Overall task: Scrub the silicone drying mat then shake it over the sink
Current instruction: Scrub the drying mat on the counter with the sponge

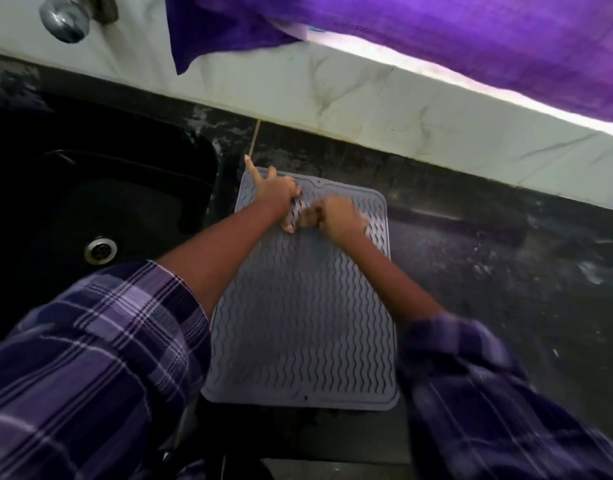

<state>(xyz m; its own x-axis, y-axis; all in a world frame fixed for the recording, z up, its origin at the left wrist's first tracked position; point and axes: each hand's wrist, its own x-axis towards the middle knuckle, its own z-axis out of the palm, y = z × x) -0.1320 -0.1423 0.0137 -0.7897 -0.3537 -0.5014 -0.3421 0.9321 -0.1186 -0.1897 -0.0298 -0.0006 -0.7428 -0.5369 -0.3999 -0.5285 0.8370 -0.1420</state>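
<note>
Mat (301, 306): flat on table, beside sink (101, 202). My left grip (274, 195) splayed, pressing it; right grip (336, 216) blurred, closure unclear. Scrubbing underway; shake pending.

**Pretty clearly a home kitchen**

Looks like someone's kitchen at home. There's a dark speckled stone countertop (471, 271) with a black sink (90, 188) sunk into it on the left, metal drain (100, 250) and all. A chrome tap (65, 19) sits at the far left, against a white marble-look backsplash (332, 95). A purple cloth (436, 32) hangs along the far side, very lived-in.
</note>
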